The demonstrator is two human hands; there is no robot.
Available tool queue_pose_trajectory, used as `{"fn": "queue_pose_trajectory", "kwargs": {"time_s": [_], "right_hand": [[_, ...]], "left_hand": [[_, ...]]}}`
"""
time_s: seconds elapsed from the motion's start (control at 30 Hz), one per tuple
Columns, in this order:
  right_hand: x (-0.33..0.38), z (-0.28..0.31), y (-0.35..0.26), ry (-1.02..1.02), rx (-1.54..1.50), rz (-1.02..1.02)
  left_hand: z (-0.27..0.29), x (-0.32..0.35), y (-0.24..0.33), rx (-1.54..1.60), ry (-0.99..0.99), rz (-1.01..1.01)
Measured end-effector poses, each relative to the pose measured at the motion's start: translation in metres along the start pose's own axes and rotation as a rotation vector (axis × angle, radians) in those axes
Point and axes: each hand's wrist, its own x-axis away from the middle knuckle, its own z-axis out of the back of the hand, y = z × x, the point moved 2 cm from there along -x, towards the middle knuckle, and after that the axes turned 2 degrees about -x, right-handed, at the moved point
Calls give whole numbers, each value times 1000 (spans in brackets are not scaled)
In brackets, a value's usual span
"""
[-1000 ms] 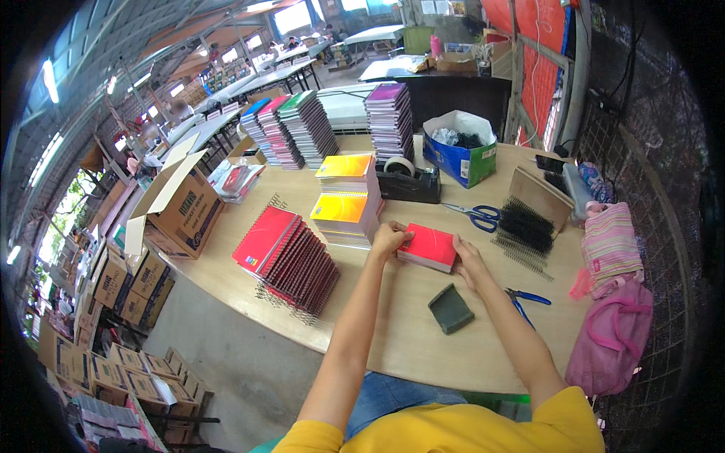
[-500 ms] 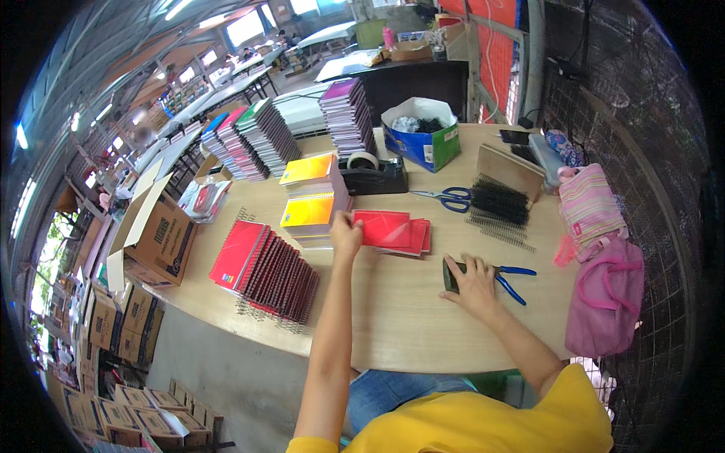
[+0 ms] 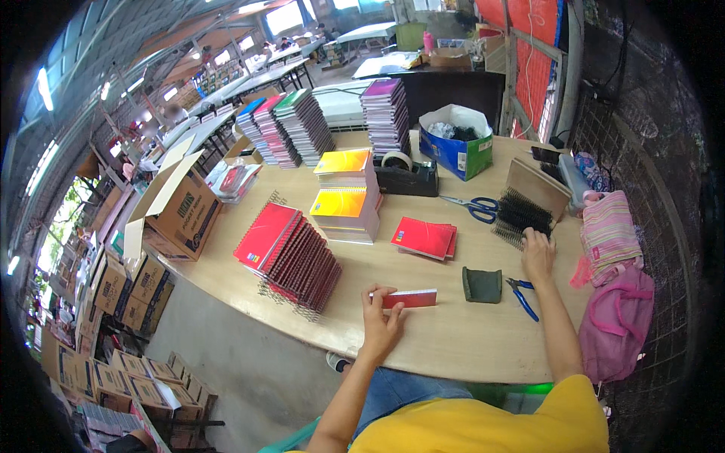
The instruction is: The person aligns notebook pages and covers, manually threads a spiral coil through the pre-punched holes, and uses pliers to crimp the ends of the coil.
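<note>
My left hand grips a small red notebook, held on edge just above the wooden table near its front. My right hand reaches to the right and rests on a bundle of black spiral binding combs, fingers spread over them. A short stack of red notebooks lies flat between the two hands. A dark green pad and blue-handled pliers lie beside my right wrist.
A slanted row of red spiral notebooks and two yellow-topped stacks fill the table's left. Scissors, a tape dispenser, a blue box and tall notebook stacks sit behind. Pink bags hang right; cardboard boxes stand left.
My left hand has come back from the stacks to the front of the table with one red notebook. My right hand left the green pad and moved out to the black combs.
</note>
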Motion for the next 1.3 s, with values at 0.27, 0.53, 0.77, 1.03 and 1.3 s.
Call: {"fn": "queue_pose_trajectory", "kwargs": {"time_s": [0.27, 0.53, 0.77, 1.03, 1.3], "right_hand": [[15, 72, -101, -288, -708, 227], [23, 63, -149, -392, -926, 293], [20, 60, -153, -472, -1068, 353], [20, 63, -149, -499, -1119, 376], [20, 53, -149, -499, -1081, 359]], "left_hand": [[-19, -4, -1, -31, 15, -32], [-20, -4, -10, 17, -19, 20], [-17, -4, -8, 26, -16, 40], [-17, -3, -1, 26, 3, 42], [-22, -1, -13, 84, 14, 64]]}}
